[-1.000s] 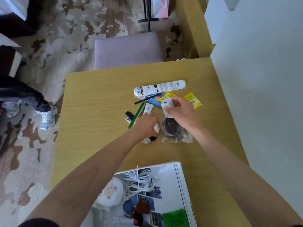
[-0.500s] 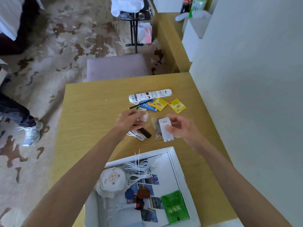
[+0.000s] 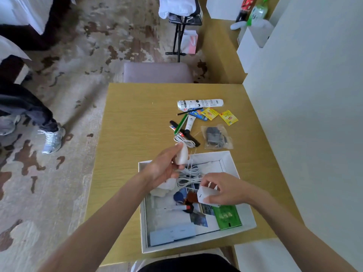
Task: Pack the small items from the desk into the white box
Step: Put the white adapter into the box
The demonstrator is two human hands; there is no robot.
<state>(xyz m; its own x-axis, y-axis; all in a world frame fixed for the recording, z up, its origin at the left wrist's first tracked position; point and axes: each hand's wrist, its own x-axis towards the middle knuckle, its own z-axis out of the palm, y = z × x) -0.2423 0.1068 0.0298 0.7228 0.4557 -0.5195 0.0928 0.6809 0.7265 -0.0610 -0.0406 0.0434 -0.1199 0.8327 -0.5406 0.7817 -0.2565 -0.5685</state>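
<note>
The white box (image 3: 247,222) lies open on the near part of the wooden desk (image 3: 137,122), holding a coiled white cable (image 3: 189,174), a green packet (image 3: 227,215) and other small things. My left hand (image 3: 164,165) pinches a small white oval object (image 3: 182,154) above the box's far left corner. Over the middle of the box, my right hand (image 3: 224,190) grips a white charger block (image 3: 206,195). Farther back on the desk lie a white tube (image 3: 200,103), two yellow sachets (image 3: 228,117), pens, a white cord (image 3: 184,141) and a clear bag of dark parts (image 3: 215,137).
A grey padded chair (image 3: 157,72) stands at the desk's far edge. A white wall (image 3: 314,114) borders the desk on the right. On the patterned carpet at left stands another person's leg and white shoe (image 3: 52,140). A folding stand (image 3: 181,26) and bottles are farther back.
Both hands have come back from the pile toward the box, the left with the white oval object, the right with the charger block. The view has tilted so the whole box shows.
</note>
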